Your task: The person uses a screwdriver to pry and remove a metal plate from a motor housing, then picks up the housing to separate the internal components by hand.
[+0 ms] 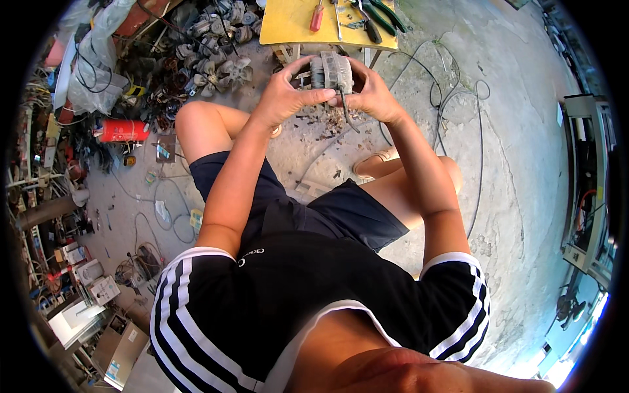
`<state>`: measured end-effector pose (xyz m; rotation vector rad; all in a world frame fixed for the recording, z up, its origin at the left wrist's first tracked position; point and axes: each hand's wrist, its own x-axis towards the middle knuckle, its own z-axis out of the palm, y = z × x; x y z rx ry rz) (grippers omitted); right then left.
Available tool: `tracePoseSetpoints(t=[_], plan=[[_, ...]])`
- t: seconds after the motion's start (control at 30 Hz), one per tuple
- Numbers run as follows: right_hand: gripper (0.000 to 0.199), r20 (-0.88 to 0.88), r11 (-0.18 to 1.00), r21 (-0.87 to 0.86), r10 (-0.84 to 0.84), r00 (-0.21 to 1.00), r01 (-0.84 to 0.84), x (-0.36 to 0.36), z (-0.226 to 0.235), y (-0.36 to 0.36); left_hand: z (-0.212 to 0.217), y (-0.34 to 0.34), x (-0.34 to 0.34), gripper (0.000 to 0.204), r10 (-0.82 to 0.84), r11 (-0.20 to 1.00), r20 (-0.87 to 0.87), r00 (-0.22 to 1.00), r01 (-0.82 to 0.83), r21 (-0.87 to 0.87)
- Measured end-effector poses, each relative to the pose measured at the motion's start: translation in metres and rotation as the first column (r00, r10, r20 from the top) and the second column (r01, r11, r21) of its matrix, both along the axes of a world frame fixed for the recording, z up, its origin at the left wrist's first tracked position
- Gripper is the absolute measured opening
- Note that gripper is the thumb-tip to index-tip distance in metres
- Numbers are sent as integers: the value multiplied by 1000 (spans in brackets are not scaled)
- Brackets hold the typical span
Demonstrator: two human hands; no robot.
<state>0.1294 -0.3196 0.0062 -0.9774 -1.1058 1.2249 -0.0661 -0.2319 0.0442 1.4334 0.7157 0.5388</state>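
Between my two hands I hold a small grey electric motor (332, 70), with ribbed sides and a dark cable hanging from it. My left hand (288, 95) grips its left side, fingers curled behind it and the thumb laid across the lower front. On the right side my right hand (372, 92) is closed around it, its thumb close to the cable. The motor is held up off the floor, just in front of a yellow low table (288, 23). The backs of both hands' fingers are partly hidden by the motor.
On the table lie a red-handled screwdriver (317, 18), a thin screwdriver (338, 23) and green-handled pliers (385, 16). A heap of old motors (223, 65) sits at the far left, near a red cylinder (124, 130). Loose cables (452, 92) cross the concrete floor at right.
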Motion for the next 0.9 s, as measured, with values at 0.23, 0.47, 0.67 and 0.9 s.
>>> tracePoseSetpoints(t=[0.23, 0.47, 0.67, 0.9], plan=[[85, 56, 1000, 3, 21, 998, -22, 4, -3, 1, -7, 7, -3, 85, -58, 998, 38, 998, 60, -28], [86, 89, 999, 12, 30, 996, -31, 8, -3, 2, -9, 10, -4, 88, -74, 997, 25, 997, 74, 26], [88, 61, 998, 14, 66, 996, -67, 9, -3, 6, -14, 10, -5, 88, -46, 997, 22, 999, 45, 57], [90, 130, 999, 8, 34, 991, -36, 6, -6, 10, -13, 8, -5, 86, -18, 997, 62, 998, 14, 74]])
